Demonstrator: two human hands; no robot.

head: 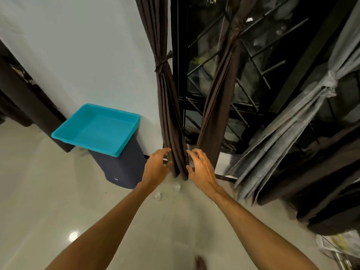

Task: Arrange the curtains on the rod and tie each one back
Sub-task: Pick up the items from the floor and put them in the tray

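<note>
Head cam, looking down. The landmark is the left brown curtain. It hangs by the edge of the white wall and has a brown tie knotted round its middle. Its bottom end nearly reaches the floor.

L hand is at the curtain's left side, low down near the hem. R hand is at its right side, same height. Both hands are wide, w/ fingers spread and a bit bent. The tips and thumbs touch the cloth but are not wrapped round it. The bunch of cloth sits between the 2 hands.

Just right of the curtain hangs a 2nd brown curtain, leaning over, w/ its own tie high up. The 2 bottoms come close together by the R hand. Behind both is a dark window w/ black bars. Further right is a grey curtain, also tied, slanting down to the floor. Dark cloth is heaped past that.

Left of the curtain is a blue tray sitting on a dark bin by the wall. The bin is near the L hand but apart from it. Far left is a dark wood thing, can't tell what.

Right below the curtain, 2 small clear bits lie on the floor between the arms. A bare foot shows at the bottom edge.
</note>
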